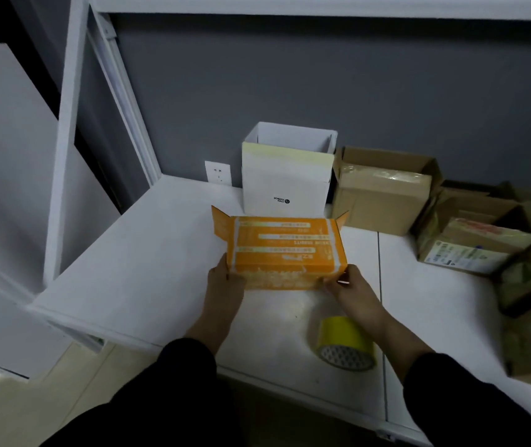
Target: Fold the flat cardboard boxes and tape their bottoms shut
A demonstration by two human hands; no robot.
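An orange cardboard box (285, 245) with printed white bands stands folded up on the white table (148, 269), its two far end flaps sticking out. My left hand (225, 287) grips its near left corner. My right hand (349, 288) grips its near right corner. A roll of yellow tape (344, 341) lies on the table just in front of my right wrist, apart from the box.
Behind the orange box stands an open white box (286, 182). Brown cardboard boxes (383, 191) line the back right, and more taped ones (470, 243) crowd the right side. A wall socket (218, 173) sits at the back. The table's left edge drops off.
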